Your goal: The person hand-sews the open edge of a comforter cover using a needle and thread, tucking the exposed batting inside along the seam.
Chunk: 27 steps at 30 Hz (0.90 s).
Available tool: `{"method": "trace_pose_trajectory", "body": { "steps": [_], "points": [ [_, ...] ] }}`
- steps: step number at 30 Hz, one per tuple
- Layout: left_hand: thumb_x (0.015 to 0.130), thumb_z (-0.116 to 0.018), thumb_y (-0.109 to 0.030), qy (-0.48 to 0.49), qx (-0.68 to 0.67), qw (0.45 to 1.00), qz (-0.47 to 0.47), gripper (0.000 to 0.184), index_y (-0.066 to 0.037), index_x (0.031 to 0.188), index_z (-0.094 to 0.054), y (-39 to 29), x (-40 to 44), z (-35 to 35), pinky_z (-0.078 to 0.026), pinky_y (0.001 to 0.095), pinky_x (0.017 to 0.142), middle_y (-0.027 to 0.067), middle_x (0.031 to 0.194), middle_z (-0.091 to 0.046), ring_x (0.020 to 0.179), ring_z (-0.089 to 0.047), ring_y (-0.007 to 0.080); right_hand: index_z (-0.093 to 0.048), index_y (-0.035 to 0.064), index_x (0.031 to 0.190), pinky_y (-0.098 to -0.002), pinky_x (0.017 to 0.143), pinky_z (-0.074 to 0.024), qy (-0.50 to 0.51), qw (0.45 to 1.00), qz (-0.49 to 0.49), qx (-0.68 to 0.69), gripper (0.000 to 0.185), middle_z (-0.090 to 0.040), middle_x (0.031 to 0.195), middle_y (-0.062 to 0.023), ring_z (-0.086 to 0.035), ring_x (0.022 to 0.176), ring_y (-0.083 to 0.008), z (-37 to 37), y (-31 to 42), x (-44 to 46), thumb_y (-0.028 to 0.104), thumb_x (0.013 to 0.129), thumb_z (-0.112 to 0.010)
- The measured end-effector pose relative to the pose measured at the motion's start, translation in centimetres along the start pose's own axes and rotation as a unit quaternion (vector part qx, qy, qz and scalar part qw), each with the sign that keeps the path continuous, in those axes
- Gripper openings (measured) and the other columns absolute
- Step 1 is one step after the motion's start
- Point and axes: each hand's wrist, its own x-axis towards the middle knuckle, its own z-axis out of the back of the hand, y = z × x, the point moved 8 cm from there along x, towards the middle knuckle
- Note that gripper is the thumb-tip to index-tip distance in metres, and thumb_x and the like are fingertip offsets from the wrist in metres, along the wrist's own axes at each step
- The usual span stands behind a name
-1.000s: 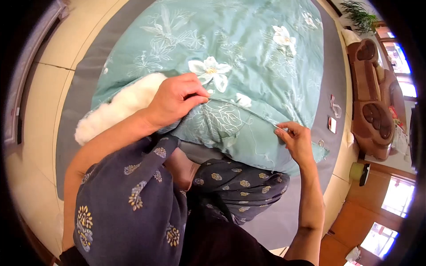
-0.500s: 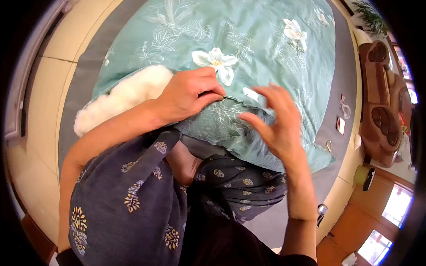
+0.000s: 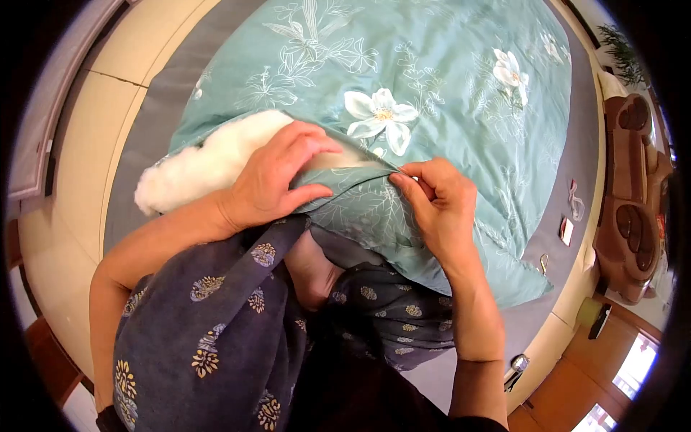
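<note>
A green duvet cover [image 3: 468,122] with white flowers spreads in front of me, its near edge gaping. White fluffy filling [image 3: 230,147] bulges from that opening on the left. My right hand [image 3: 443,205] pinches the cover's edge between thumb and fingers at the right end of the gap. Over the opening, beside the filling, my left hand [image 3: 270,176] is open, with thumb and fingers apart. Its fingertips are close to the cover's lower flap [image 3: 353,194]; whether they touch it I cannot tell.
A grey mat [image 3: 155,119] lies under the cover on a tiled floor [image 3: 79,173]. Along the right edge of the mat are a small red and white packet [image 3: 566,230], a looped item [image 3: 576,201] and scissors [image 3: 544,263]. A brown sofa [image 3: 630,201] stands further right.
My left hand has let go of the edge and moved left and down, its fingers parting. My right hand has come in and taken hold of the edge. The gap shows wider.
</note>
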Motion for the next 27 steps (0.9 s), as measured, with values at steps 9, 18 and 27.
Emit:
{"method": "trace_pose_trajectory", "body": {
  "steps": [9, 18, 27],
  "points": [
    [0.078, -0.076, -0.013, 0.158, -0.076, 0.98, 0.094, 0.02, -0.003, 0.09, -0.065, 0.8, -1.6, -0.3, -0.044, 0.0303, 0.064, 0.0072, 0.08, -0.06, 0.075, -0.057, 0.0205, -0.068, 0.0071, 0.089, -0.0339, 0.056, -0.0473, -0.01, 0.997, -0.002, 0.071, 0.014, -0.063, 0.071, -0.0105, -0.061, 0.061, -0.0267, 0.1, 0.5, -0.8, 0.019, 0.083, -0.073],
    [0.077, -0.072, -0.002, -0.009, 0.052, 0.998, 0.018, 0.014, -0.001, 0.091, -0.067, 0.4, 1.2, 4.3, -0.045, 0.028, 0.06, 0.0069, 0.077, -0.059, 0.066, -0.056, 0.0178, -0.069, 0.0068, 0.088, -0.0337, 0.056, -0.0474, -0.013, 0.991, 0.0, 0.131, 0.014, -0.063, 0.072, -0.0105, -0.061, 0.062, -0.0264, 0.4, 1.7, -1.6, 0.018, 0.082, -0.074],
    [0.078, -0.07, -0.001, 0.115, -0.101, 0.986, 0.067, 0.041, -0.01, 0.118, -0.064, 2.5, 4.1, 1.7, -0.044, 0.027, 0.062, 0.0032, 0.074, -0.056, 0.065, -0.052, 0.0127, -0.07, 0.0055, 0.086, -0.0332, 0.057, -0.0479, -0.031, 0.984, -0.011, 0.177, 0.013, -0.063, 0.072, -0.0108, -0.061, 0.063, -0.0258, 1.9, 3.1, -3.4, 0.015, 0.08, -0.076]
  ]
}}
